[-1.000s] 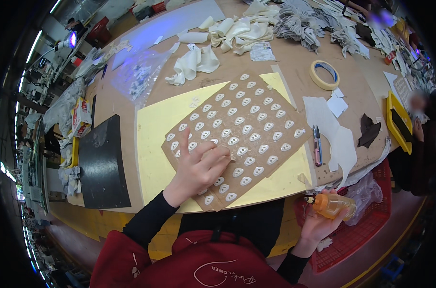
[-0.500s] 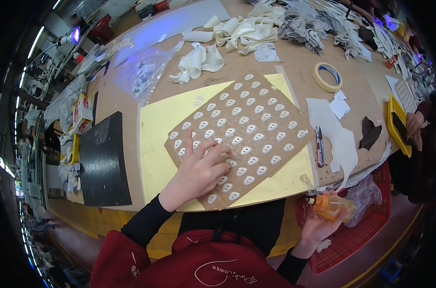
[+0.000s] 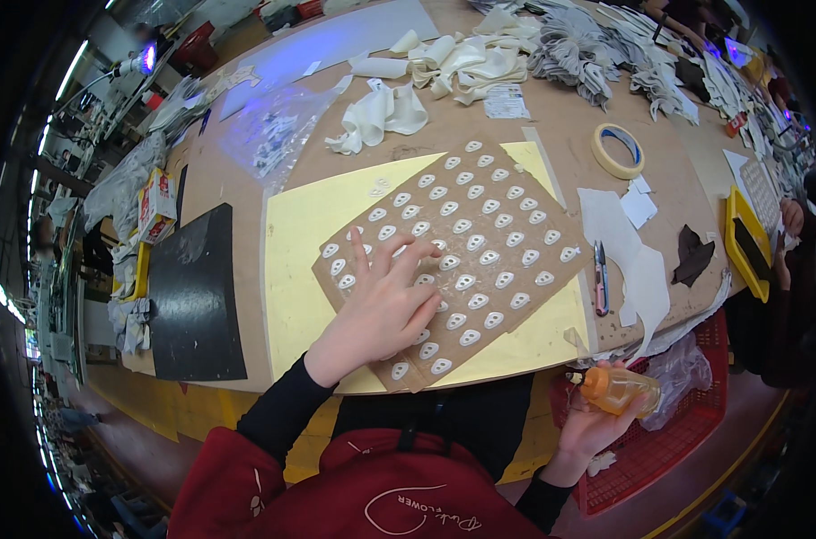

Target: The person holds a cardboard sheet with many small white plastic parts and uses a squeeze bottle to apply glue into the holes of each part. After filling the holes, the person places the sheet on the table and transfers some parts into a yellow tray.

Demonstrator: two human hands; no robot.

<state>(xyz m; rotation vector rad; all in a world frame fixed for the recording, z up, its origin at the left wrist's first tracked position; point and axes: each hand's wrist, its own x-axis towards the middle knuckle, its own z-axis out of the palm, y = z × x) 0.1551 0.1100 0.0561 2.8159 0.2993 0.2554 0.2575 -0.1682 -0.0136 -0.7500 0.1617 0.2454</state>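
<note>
A brown sheet (image 3: 480,225) covered with rows of several small white oval pieces lies on a pale yellow sheet (image 3: 309,234) on the worktable. My left hand (image 3: 385,301) rests flat on the brown sheet's near left part, fingers spread over the white pieces. My right hand (image 3: 596,422) hangs below the table's front edge and holds a small orange squeeze bottle (image 3: 619,389) with its nozzle pointing left.
A black board (image 3: 195,301) lies at the left. A tape roll (image 3: 618,150), white paper pieces (image 3: 619,234), a pen-like tool (image 3: 599,278) and a dark scrap (image 3: 692,254) sit to the right. White fabric (image 3: 444,67) is piled behind. A red crate (image 3: 695,422) stands under the table. A yellow tray (image 3: 747,242) is far right.
My left hand has slid a little up and to the right across the brown sheet. My right hand keeps the orange bottle below the table edge.
</note>
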